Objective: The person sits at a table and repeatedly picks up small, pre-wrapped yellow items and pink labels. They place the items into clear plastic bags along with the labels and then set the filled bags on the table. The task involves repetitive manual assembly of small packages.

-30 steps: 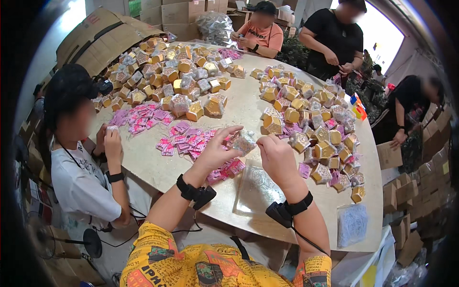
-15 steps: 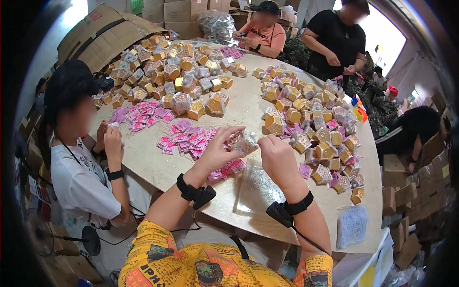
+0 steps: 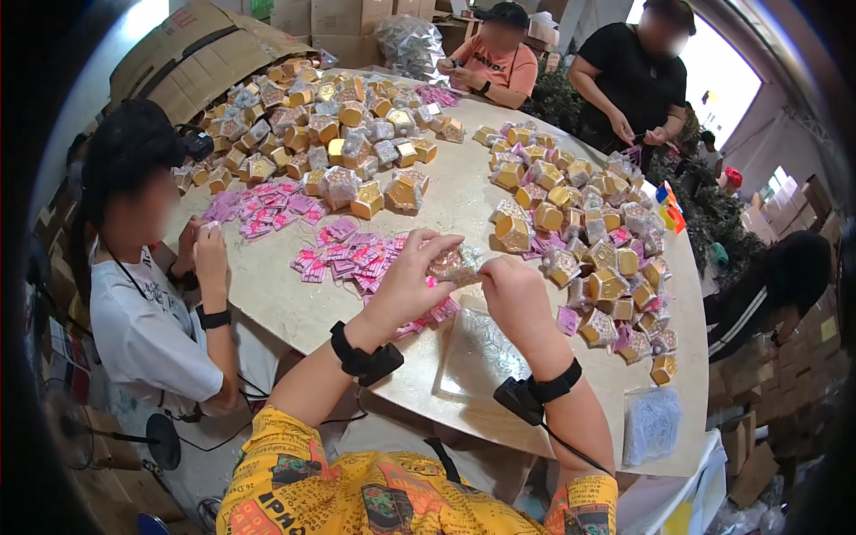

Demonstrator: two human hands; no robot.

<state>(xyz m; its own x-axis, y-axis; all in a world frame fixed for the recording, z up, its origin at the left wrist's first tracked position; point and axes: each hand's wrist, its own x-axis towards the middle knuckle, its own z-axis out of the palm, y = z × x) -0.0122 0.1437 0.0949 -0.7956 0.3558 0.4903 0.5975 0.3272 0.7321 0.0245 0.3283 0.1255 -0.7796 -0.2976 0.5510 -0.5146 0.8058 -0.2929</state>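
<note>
In front of me, a gold ornament in clear wrapping is gripped between the thumb and fingers of my left hand. My right hand is closed in a pinch against the ornament's right end; what its fingertips hold is too small to make out. Below both hands, a flat clear plastic sheet or bag lies on the table. Pink printed tags are heaped just beyond and left of my left hand. To the right of my right hand spreads a pile of wrapped gold ornaments, with some pink tags among them.
A larger ornament heap fills the far left, backed by a cardboard sheet. A clear bag of pale strings lies at the right edge. One person works at my left; two more stand across the table.
My hands stay close together at the ornament, which has tilted slightly. The person bending at the far right has shifted, and the standing person's hands across the table have come closer together.
</note>
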